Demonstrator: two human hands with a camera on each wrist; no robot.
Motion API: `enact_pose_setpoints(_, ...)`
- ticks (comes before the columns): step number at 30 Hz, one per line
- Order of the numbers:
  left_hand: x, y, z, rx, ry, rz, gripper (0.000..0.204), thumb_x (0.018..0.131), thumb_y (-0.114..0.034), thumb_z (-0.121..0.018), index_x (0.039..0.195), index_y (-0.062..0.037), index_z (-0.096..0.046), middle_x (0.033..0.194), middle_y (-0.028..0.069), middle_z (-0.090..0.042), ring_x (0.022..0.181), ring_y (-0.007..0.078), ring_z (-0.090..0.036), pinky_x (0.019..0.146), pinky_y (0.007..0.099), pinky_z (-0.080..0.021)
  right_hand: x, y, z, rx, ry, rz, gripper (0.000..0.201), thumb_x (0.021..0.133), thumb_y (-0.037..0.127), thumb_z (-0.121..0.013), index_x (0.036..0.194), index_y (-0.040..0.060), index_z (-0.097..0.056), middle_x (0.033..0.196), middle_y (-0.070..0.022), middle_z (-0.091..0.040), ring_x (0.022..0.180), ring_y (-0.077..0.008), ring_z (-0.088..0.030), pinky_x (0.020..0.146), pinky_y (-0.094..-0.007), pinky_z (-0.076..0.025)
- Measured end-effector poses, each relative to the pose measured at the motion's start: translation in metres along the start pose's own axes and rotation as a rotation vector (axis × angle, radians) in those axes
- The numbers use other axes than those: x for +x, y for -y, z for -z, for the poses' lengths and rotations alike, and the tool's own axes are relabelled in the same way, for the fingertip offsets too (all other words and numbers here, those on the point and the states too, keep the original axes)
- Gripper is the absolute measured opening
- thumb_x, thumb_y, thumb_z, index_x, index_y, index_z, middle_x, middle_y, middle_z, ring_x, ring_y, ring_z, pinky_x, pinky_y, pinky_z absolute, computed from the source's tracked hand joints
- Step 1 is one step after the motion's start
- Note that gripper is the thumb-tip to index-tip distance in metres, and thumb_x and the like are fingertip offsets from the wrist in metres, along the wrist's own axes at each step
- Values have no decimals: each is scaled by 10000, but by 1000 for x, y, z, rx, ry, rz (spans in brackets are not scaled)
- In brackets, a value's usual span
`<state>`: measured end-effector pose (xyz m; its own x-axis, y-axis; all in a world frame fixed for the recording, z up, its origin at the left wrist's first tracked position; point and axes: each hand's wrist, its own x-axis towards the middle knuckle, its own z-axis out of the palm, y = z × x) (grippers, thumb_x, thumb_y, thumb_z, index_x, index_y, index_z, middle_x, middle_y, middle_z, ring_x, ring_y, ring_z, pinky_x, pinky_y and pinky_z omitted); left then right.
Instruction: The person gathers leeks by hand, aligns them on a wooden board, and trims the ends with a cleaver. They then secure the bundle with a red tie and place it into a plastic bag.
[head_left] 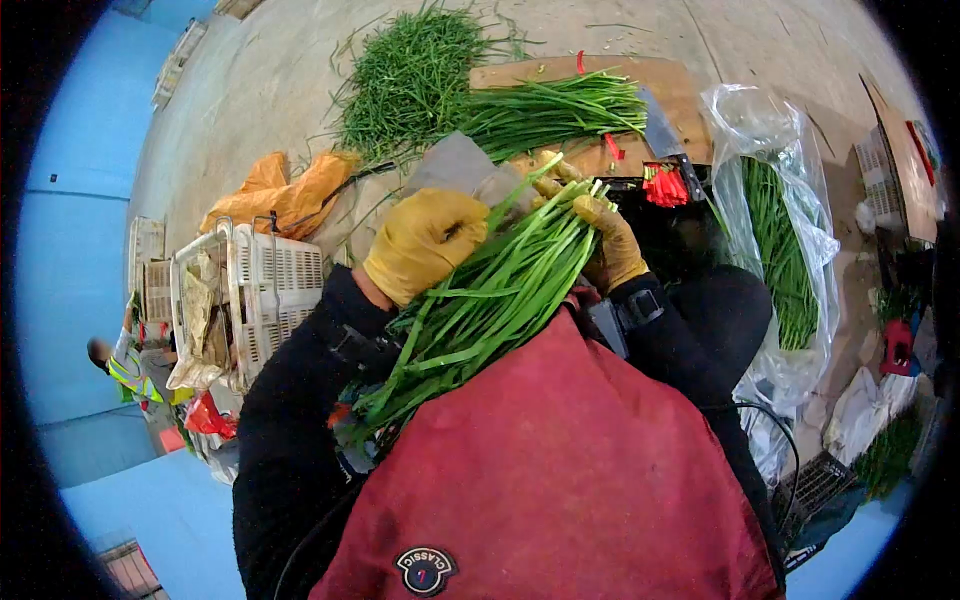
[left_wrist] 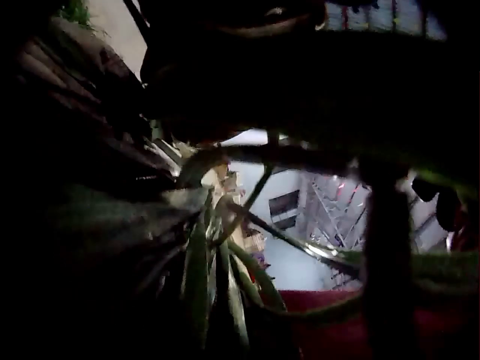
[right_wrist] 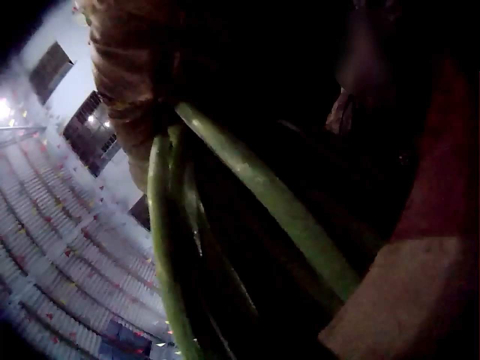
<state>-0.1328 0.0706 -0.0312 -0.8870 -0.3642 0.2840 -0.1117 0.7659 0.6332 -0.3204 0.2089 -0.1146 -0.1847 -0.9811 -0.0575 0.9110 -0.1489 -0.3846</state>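
Observation:
A bunch of long flat green leaves that look like garlic chives (head_left: pixel 490 300) lies slanted across the person's lap, pale stem ends up and to the right. The right hand (head_left: pixel 612 245), in a yellow glove, grips the bunch near those stem ends. Also gloved in yellow, the left hand (head_left: pixel 425 245) has its fingers curled at the bunch's upper left side, where a leaf runs up from the fingertips. In the dark left wrist view, chive leaves (left_wrist: pixel 196 277) cross close to the camera. Thick green stalks (right_wrist: pixel 262 187) come out below the glove (right_wrist: pixel 127 82) in the right wrist view.
Ahead, a board (head_left: pixel 690 110) bears more chives (head_left: pixel 560 110) and a knife (head_left: pixel 660 130). Red ties (head_left: pixel 663 186) lie near its handle. Loose trimmings (head_left: pixel 415 75) are heaped beyond. White crates (head_left: pixel 280 290) stand left; a clear bag (head_left: pixel 825 240) holds chives at right.

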Motion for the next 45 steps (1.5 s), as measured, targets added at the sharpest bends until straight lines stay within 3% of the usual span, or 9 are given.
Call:
enact_pose_setpoints(8, 3, -21, 1, 64, 251, 53, 139, 837, -133, -636, 939, -43, -663, 874, 78, -676, 832, 284, -632, 707, 380, -482, 0, 5, -19, -47, 28, 61, 735, 778, 204, -685, 1407, 46, -338, 1204, -113, -577, 1055, -247, -591, 918, -383, -489)
enact_pose_setpoints(11, 6, -11, -1, -368, 363, 464, 225, 879, -195, -623, 1020, -19, -631, 980, 58, -661, 914, 212, -625, 776, 350, -486, -3, 11, -17, -113, 5, 34, 654, 789, 200, -674, 1364, 36, -407, 1103, -106, -631, 997, -237, -618, 888, -369, -506)
enact_pose_setpoints(14, 16, -10, -6, -608, 345, 402, 389, 896, -249, -622, 1182, 3, -545, 1128, 75, -600, 1033, 152, -561, 883, 307, -455, -13, 14, -17, -113, -80, 50, 587, 797, 199, -666, 1319, 23, -463, 1014, -100, -662, 956, -231, -633, 872, -365, -515)
enact_pose_setpoints(20, 4, -9, -29, -1067, 872, 630, 592, 865, -340, -651, 1314, -2, -464, 1223, 73, -558, 1080, 152, -525, 950, 313, -406, -29, 23, -42, -36, 47, 145, 599, 804, 217, -656, 1325, 9, -446, 1150, -145, -606, 1058, -250, -593, 922, -399, -492)
enact_pose_setpoints(22, -3, -34, -39, -1186, 614, 709, 634, 850, -363, -658, 1327, -1, -450, 1242, 97, -569, 1080, 172, -565, 945, 322, -444, -34, 28, -40, -81, 2, 107, 590, 847, 307, -639, 1327, 25, -444, 1227, -138, -567, 1101, -263, -569, 955, -413, -467)
enact_pose_setpoints(28, -2, -26, -30, -1349, 461, 1054, 445, 929, -341, -544, 1224, -8, -552, 1093, 90, -655, 900, 165, -657, 824, 315, -533, -56, 20, 1, 28, -145, -46, 561, 903, 434, -576, 1313, 63, -479, 1267, -96, -553, 1151, -243, -537, 988, -400, -426)
enact_pose_setpoints(32, 7, -27, -22, -1268, 477, 1010, 460, 935, -359, -532, 1232, -8, -547, 1100, 83, -650, 916, 159, -646, 837, 301, -519, -54, 14, 1, -113, -223, -88, 558, 890, 424, -602, 1308, 73, -487, 1270, -81, -556, 1153, -225, -538, 1004, -404, -419)
enact_pose_setpoints(37, 1, -1, -33, -1185, 563, 984, 523, 933, -416, -521, 1289, -33, -501, 1166, 88, -623, 968, 156, -629, 870, 302, -502, -48, 26, -2, -330, -242, -209, 379, 888, 304, -624, 1182, 75, -552, 993, -29, -670, 810, -131, -667, 641, -256, -557)
enact_pose_setpoints(45, -28, -57, -54, -1786, 295, 861, 553, 918, -343, -573, 1352, -34, -426, 1307, 69, -531, 1110, 154, -556, 962, 307, -444, -57, 24, 19, -306, -153, -200, 457, 787, 176, -696, 1197, 29, -559, 1065, -87, -647, 932, -190, -639, 808, -309, -534)
